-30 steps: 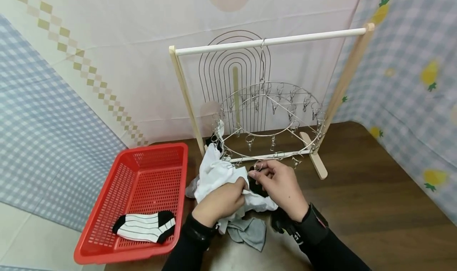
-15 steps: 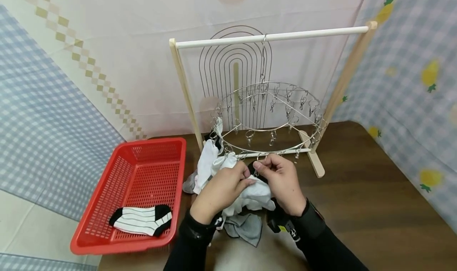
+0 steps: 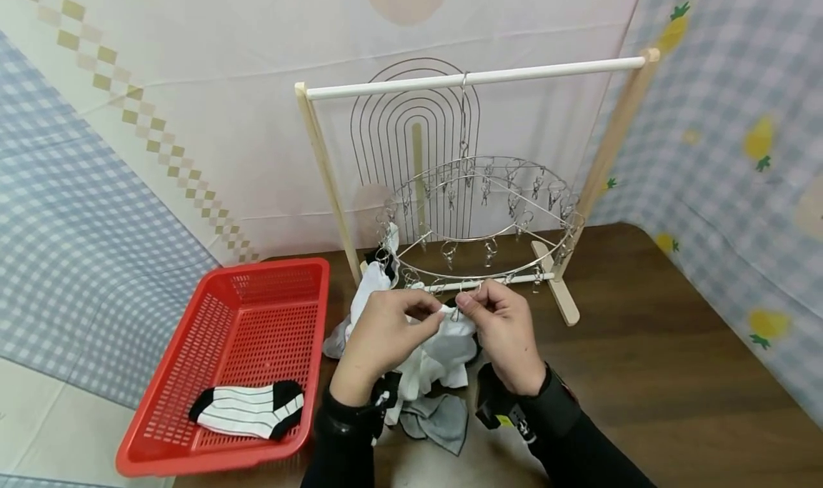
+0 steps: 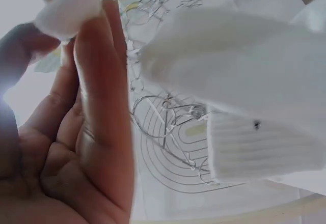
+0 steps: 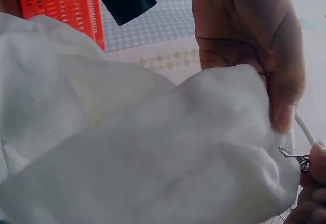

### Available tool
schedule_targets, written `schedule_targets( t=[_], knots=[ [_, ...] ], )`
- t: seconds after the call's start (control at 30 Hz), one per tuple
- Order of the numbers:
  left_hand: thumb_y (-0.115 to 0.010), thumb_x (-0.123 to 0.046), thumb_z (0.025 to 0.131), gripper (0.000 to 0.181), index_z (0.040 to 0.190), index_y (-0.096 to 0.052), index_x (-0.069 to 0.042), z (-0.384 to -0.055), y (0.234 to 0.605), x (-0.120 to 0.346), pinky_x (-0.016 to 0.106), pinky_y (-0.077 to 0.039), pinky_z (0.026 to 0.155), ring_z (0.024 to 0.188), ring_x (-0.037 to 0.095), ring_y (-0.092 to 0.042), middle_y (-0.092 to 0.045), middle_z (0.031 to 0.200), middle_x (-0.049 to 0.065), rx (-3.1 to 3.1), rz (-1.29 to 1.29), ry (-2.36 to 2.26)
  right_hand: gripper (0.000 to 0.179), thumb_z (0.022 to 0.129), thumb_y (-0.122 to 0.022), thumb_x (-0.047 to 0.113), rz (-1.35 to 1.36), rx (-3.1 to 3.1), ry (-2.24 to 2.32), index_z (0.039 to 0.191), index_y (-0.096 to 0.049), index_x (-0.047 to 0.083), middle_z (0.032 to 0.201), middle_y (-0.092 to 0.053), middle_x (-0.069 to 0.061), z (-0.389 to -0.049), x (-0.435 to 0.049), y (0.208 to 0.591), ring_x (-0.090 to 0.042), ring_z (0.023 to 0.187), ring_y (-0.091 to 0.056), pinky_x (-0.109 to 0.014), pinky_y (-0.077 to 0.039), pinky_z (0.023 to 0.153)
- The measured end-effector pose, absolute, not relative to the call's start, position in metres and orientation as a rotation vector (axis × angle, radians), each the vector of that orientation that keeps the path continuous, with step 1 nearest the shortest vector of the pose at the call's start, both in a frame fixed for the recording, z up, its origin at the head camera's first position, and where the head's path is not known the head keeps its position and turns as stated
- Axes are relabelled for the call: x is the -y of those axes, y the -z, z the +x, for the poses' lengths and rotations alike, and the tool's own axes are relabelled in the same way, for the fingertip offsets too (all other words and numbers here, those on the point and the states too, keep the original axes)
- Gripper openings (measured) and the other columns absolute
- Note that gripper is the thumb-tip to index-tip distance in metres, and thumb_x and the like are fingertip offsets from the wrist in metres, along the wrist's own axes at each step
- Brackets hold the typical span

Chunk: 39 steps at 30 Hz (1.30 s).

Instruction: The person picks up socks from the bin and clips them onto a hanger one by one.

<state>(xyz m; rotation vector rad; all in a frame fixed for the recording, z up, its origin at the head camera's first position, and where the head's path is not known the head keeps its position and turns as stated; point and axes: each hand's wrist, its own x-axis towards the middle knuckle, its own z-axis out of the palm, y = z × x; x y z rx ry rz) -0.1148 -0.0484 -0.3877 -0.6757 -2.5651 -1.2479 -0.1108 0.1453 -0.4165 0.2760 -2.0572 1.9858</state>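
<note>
My left hand [image 3: 388, 331] pinches the edge of a white sock [image 3: 446, 345] between thumb and fingertips. Close beside it, my right hand [image 3: 504, 334] pinches a small metal clip [image 5: 300, 160] at the front of a round wire hanger [image 3: 472, 239]. In the right wrist view the clip overlaps the sock's edge, and the sock's body droops below. Another white sock with a ribbed cuff [image 4: 265, 147] hangs from the hanger in the left wrist view. More white and black socks hang at the hanger's left side, partly hidden by my left hand.
A red plastic basket [image 3: 319, 316] stands at the left with a striped black-and-white sock [image 3: 247, 411] in it. Grey cloth [image 3: 440, 420] shows below the hanging socks. The hanger hooks onto the white bar [image 3: 546, 71] of a wooden-legged rack on the brown table [image 3: 643, 374].
My left hand has lifted the white sock's edge up to the clip beside my right hand. My right hand stays at the clip. The head view has shifted slightly.
</note>
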Motion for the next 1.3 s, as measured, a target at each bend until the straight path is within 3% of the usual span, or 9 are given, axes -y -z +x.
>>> schedule_targets(
  t=[0.23,0.3,0.43,0.57,0.7,0.83,0.93,1.1,1.3],
  knots=[
    [-0.085,-0.017,0.102,0.006,0.103,-0.089,-0.014,-0.115,0.388,0.043,0.027,-0.065,0.081,0.086,0.012,-0.081,-0.088,0.098,-0.001,2.507,-0.628,1.318,0.018,0.107,-0.070,-0.004,0.341,2.132,-1.997,0.091,-0.063,-0.008,0.092,-0.068,0.008,-0.110,-0.148,0.418,-0.010,0.088,-0.065,-0.024,-0.050,0.081],
    [-0.085,-0.017,0.102,0.005,0.103,-0.088,-0.013,-0.115,0.386,0.043,0.027,-0.065,0.082,0.086,0.012,-0.082,-0.088,0.097,-0.001,2.513,-0.592,1.325,0.013,0.106,-0.073,-0.002,0.353,2.176,-1.966,0.095,-0.067,-0.007,0.095,-0.070,0.006,-0.111,-0.150,0.418,-0.009,0.086,-0.064,-0.024,-0.052,0.081],
    [-0.086,-0.015,0.101,0.003,0.103,-0.086,-0.013,-0.115,0.385,0.044,0.031,-0.068,0.084,0.086,0.012,-0.081,-0.087,0.094,-0.002,2.553,-0.539,1.343,0.015,0.106,-0.080,0.016,0.366,2.434,-1.756,0.111,-0.076,0.002,0.092,-0.071,0.000,-0.111,-0.160,0.414,-0.009,0.078,-0.060,-0.024,-0.050,0.076],
    [-0.086,-0.011,0.099,0.009,0.107,-0.082,-0.013,-0.116,0.385,0.047,0.031,-0.068,0.083,0.087,0.014,-0.082,-0.085,0.095,0.001,2.607,-0.501,1.376,0.031,0.106,-0.082,0.035,0.494,2.750,-1.393,0.126,-0.081,0.012,0.085,-0.073,0.007,-0.107,-0.178,0.399,-0.004,0.072,-0.059,-0.024,-0.050,0.071],
    [-0.085,-0.008,0.097,0.016,0.112,-0.080,-0.011,-0.115,0.383,0.051,0.029,-0.068,0.081,0.086,0.015,-0.082,-0.085,0.095,0.002,2.652,-0.479,1.355,0.012,0.104,-0.084,0.021,0.734,2.599,-1.131,0.115,-0.085,0.017,0.087,-0.077,0.012,-0.103,-0.202,0.382,0.000,0.073,-0.062,-0.022,-0.052,0.069],
    [-0.083,-0.008,0.096,0.014,0.109,-0.080,-0.012,-0.115,0.382,0.054,0.030,-0.065,0.081,0.084,0.012,-0.078,-0.082,0.092,0.000,2.687,-0.490,1.238,0.028,0.093,-0.088,0.001,0.789,2.274,-0.772,0.117,-0.084,0.014,0.113,-0.082,-0.004,-0.115,-0.224,0.372,-0.021,0.095,-0.067,-0.032,-0.051,0.087],
    [-0.082,-0.008,0.095,0.013,0.106,-0.080,-0.014,-0.115,0.381,0.055,0.032,-0.062,0.080,0.083,0.012,-0.075,-0.081,0.091,-0.002,2.706,-0.507,1.134,0.035,0.090,-0.092,0.001,0.782,2.213,-0.582,0.123,-0.084,0.012,0.127,-0.080,-0.011,-0.125,-0.236,0.370,-0.035,0.110,-0.062,-0.042,-0.045,0.098],
    [-0.083,-0.010,0.094,0.012,0.105,-0.080,-0.016,-0.110,0.379,0.059,0.036,-0.061,0.081,0.087,0.014,-0.077,-0.082,0.092,-0.002,2.706,-0.502,1.009,0.025,0.089,-0.093,0.003,0.794,2.197,-0.563,0.111,-0.088,0.012,0.108,-0.084,-0.008,-0.127,-0.239,0.377,-0.029,0.101,-0.060,-0.039,-0.045,0.100],
    [-0.089,-0.015,0.097,0.009,0.102,-0.082,-0.019,-0.095,0.373,0.054,0.036,-0.064,0.076,0.088,0.013,-0.079,-0.083,0.099,-0.003,2.418,-0.522,0.828,0.025,0.087,-0.095,0.007,0.814,2.144,-0.573,0.111,-0.087,0.012,0.093,-0.083,-0.005,-0.128,-0.227,0.381,-0.026,0.089,-0.058,-0.044,-0.050,0.106]
  ],
)
